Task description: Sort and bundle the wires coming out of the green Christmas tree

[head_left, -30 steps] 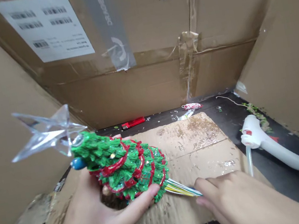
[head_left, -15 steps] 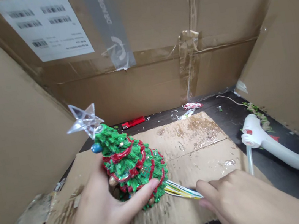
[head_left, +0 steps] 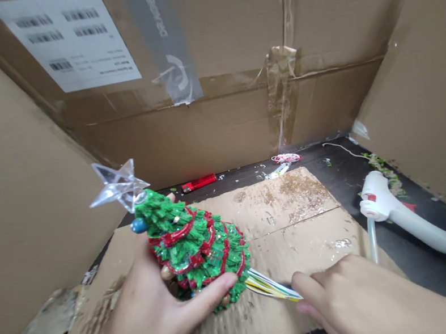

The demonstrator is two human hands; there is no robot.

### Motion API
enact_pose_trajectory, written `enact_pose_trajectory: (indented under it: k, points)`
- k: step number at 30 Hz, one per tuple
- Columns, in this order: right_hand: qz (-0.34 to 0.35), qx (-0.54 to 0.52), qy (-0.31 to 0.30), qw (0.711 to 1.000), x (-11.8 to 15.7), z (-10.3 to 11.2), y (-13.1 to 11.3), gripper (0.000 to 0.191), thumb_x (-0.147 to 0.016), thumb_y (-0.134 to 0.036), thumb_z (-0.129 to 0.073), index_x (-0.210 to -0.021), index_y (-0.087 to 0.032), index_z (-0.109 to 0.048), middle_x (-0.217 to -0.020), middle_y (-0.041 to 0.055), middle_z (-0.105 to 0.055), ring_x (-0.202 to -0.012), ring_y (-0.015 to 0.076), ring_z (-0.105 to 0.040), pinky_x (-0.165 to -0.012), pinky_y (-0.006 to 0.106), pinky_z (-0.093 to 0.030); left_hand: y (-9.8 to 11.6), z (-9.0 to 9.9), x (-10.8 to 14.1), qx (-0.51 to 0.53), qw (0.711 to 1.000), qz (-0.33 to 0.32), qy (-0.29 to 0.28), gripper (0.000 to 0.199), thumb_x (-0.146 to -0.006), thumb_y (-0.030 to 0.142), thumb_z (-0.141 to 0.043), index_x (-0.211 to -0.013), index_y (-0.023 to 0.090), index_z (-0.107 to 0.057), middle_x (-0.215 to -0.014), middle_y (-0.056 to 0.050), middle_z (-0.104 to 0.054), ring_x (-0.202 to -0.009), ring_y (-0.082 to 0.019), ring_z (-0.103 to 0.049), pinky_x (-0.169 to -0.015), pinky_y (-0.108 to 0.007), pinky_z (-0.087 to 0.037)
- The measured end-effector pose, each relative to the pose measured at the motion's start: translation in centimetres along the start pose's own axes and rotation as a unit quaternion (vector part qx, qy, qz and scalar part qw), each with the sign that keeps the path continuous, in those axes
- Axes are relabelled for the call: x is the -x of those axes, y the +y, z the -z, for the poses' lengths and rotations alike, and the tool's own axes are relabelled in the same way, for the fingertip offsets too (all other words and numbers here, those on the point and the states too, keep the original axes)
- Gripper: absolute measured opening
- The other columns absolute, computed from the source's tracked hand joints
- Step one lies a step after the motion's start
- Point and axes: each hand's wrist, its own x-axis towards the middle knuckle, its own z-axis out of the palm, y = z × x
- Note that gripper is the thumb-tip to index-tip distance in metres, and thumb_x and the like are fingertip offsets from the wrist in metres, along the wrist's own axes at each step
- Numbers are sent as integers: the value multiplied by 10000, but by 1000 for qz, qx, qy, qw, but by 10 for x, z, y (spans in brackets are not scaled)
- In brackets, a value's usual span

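Observation:
A small green Christmas tree (head_left: pixel 195 241) with red garlands leans to the left over a stained cardboard sheet (head_left: pixel 305 239). At its tip sits a clear plastic star (head_left: pixel 120 186), with a blue bulb (head_left: pixel 138 225) just below. My left hand (head_left: pixel 161 304) is wrapped round the tree from the left, thumb across its lower front. White, yellow and green wires (head_left: pixel 270 285) run out from the tree's base to the right. My right hand (head_left: pixel 340 290) is closed on the far end of these wires, its fingertips partly hidden.
A white glue gun (head_left: pixel 413 219) lies on the dark table at the right. Behind the sheet are a red lighter (head_left: pixel 199 183) and a tangle of red and white thread (head_left: pixel 286 158). Large cardboard walls (head_left: pixel 233 125) enclose the back and both sides.
The tree's top and star have tipped slightly left and down, with my left hand round the tree. My right hand has barely moved and still grips the wires.

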Motion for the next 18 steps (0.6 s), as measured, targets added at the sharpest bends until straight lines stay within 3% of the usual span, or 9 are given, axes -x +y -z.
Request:
enact_pose_trajectory:
  k: [4,8,12,18]
  points:
    - [-7,-7,-16,1000,-1,0,3,142,-831,-112,-466,-784,-211,-376,-492,-52,-483,-331,135,-360,-383,312,-96,-9,5,0,-67,996,-53,13,444,-734,446,-635,-1086,235,-465,-841,-20,-690,-684,-160,-694,-549,-215,-599]
    - [-19,-30,-31,999,-1,1,4,131,-836,-107,-444,-782,-210,-382,-503,-46,-488,-343,132,-355,-390,307,-94,-13,5,4,-105,993,-45,41,459,-733,487,-598,-1098,240,-470,-948,-60,-671,-820,-207,-699,-600,-258,-609]
    - [-21,-30,-32,999,-2,4,3,146,-856,-135,-445,-742,-212,-397,-467,-45,-446,-338,132,-294,-378,304,-73,-10,4,6,-50,997,-35,56,507,-750,446,-588,-1186,243,-428,-1144,-87,-604,-876,-169,-682,-647,-189,-592]
    - [-38,-48,-30,998,-5,10,3,159,-845,-155,-475,-710,-214,-414,-430,-49,-418,-328,129,-207,-337,278,-53,-9,4,8,86,992,9,94,566,-740,364,-628,-1264,295,-424,-1175,-41,-571,-965,-141,-638,-727,-156,-574]
